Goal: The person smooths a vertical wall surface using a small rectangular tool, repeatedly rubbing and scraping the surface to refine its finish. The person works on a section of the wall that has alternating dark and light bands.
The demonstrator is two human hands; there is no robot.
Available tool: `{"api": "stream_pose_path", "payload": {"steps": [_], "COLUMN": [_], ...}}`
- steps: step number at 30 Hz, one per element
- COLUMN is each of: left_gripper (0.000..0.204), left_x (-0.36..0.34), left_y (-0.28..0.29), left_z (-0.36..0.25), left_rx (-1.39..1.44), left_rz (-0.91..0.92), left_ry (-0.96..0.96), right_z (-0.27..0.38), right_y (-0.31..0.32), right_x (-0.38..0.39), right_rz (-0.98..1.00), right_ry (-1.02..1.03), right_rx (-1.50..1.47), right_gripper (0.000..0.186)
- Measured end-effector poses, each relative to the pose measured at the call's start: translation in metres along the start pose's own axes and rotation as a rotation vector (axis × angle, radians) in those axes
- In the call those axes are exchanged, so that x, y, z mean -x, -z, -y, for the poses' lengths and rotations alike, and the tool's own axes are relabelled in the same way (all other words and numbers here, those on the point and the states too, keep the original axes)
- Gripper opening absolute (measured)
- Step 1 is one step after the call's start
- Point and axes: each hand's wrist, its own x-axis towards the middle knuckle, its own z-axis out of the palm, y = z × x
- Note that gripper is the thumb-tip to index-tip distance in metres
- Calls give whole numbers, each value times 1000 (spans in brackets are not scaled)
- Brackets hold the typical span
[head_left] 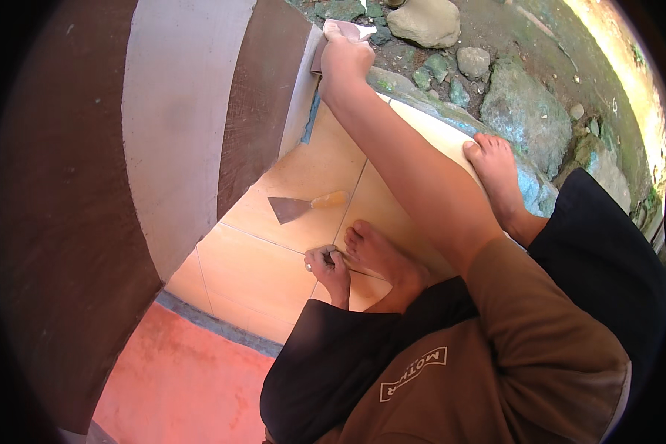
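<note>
My right hand [345,59] reaches to the far end of the striped wall. It is closed on a folded sheet of sandpaper [334,29], brownish with a white torn edge, and holds it against the wall's pale end strip [301,100]. Part of the sheet is hidden behind the fingers. My left hand [329,268], with a ring on one finger, is low over the tiles beside my bare foot. Its fingers are curled in; whatever may be inside them is hidden. Between the hands, a putty knife [307,205] with a wide metal blade and yellowish handle lies flat on the tiles.
The wall [177,126] has brown and light grey bands and rises on the left. Cream tiles [251,277] meet a red painted floor [185,370] along a grey strip. Beyond the tiled edge lie rocks [527,111] and soil. My feet [381,255] rest on the tiles.
</note>
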Motion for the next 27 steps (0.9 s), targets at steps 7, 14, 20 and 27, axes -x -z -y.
{"api": "stream_pose_path", "payload": {"steps": [7, 14, 20, 27], "left_gripper": [6, 7, 7, 7], "left_x": [-1, -1, -1, -2], "left_y": [4, 4, 3, 0], "left_z": [0, -9, -1, -5], "left_rx": [-23, -16, -7, -55], "left_rz": [16, 19, -1, 1], "left_ry": [-2, 25, -15, -36], "right_z": [-8, 2, -12, -6], "right_y": [4, 7, -5, -2], "right_x": [-4, 12, -3, 5], "right_rz": [83, 97, -118, -148], "right_ry": [178, 143, -82, -137], "right_rx": [79, 99, 36, -31], "right_gripper": [41, 35, 41, 37]}}
